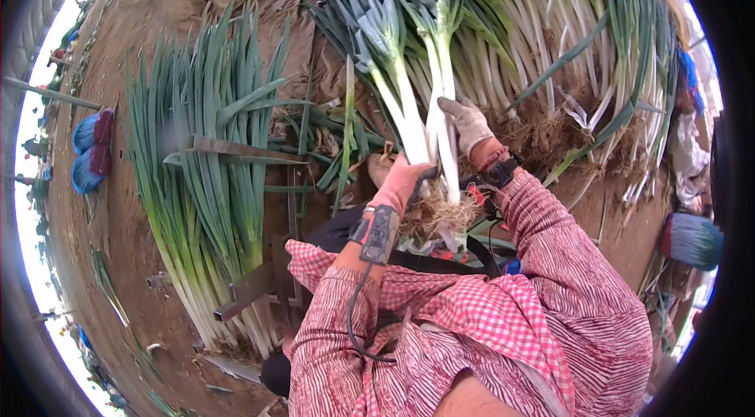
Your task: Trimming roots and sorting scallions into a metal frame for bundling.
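Several long green onions with white stalks stand upright in front of me, their green leaves pointing away and their tangled roots hanging near my lap. My left hand, in a pinkish glove, is closed around the lower white stalks just above the roots. Higher up, my right hand, in a pale glove, grips a stalk on the right side of the bunch. Its fingers are partly hidden behind that stalk. A dark device sits on my left wrist, and a black band circles my right.
At left, a big bundle of green onions lies in a metal frame. A large pile of green onions with soil-covered roots spreads across the far right. Blue-and-maroon bundles lie at far left, another at right. Cut leaves litter the ground.
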Tool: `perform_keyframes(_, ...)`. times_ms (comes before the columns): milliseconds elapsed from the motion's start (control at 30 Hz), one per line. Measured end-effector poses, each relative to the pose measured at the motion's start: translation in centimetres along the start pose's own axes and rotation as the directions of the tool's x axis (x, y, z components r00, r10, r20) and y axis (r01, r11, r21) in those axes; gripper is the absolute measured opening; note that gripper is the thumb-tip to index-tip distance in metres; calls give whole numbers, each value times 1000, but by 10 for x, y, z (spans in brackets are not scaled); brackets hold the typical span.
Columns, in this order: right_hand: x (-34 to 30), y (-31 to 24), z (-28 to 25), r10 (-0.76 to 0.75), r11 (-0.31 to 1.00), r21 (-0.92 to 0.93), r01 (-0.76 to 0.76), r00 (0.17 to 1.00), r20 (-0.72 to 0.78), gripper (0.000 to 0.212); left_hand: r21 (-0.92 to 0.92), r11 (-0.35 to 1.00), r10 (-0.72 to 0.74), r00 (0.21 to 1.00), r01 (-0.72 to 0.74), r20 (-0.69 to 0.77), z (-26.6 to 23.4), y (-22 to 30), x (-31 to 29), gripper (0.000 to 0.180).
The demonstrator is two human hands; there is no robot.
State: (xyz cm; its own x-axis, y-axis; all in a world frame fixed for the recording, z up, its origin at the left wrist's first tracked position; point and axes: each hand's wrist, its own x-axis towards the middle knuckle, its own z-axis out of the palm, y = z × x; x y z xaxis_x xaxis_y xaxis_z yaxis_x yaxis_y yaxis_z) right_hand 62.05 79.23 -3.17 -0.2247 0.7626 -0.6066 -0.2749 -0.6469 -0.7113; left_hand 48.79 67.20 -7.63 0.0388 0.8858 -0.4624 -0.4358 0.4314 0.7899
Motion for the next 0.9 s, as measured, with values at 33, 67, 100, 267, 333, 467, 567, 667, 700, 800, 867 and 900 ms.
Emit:
perform_keyframes(33,2,5,4,40,996,83,-44,998,56,43,100,992,77,997,-77,5,-7,-12,6,41)
perform_keyframes(67,-1,13,26,161,975,125,-181,975,155,42,220,974,89,989,-61,-121,-29,-38,10,51)
perform_keyframes(100,11,16,9,185,971,125,-204,971,151,39,380,924,27,990,28,-137,-9,-27,9,56)
perform_keyframes(267,31,37,2,284,944,55,-325,888,361,32,851,427,-83,950,307,-301,30,55,-35,84)
perform_keyframes(333,47,56,2,289,924,119,-362,869,402,33,889,276,-134,930,366,-341,41,74,-48,84)
perform_keyframes(467,38,81,33,192,921,179,-345,804,562,45,949,58,190,930,309,-314,24,60,-68,76)
perform_keyframes(567,-29,54,70,125,958,164,-236,855,504,54,989,-51,410,906,137,-104,23,67,-95,53)
perform_keyframes(667,-9,42,63,1,930,270,-248,739,674,57,981,-176,538,843,83,25,45,109,-120,37)
perform_keyframes(700,-42,31,94,-71,859,354,-369,600,797,57,969,-200,647,762,145,20,44,108,-134,45)
perform_keyframes(800,-101,21,120,-91,763,376,-526,489,868,51,965,-215,730,681,149,58,53,125,-194,68)
perform_keyframes(867,-139,17,134,-87,789,370,-491,506,858,48,970,-220,752,651,101,103,53,135,-238,84)
perform_keyframes(900,-139,5,148,-94,835,323,-445,464,881,47,966,-242,753,646,94,126,52,153,-251,85)
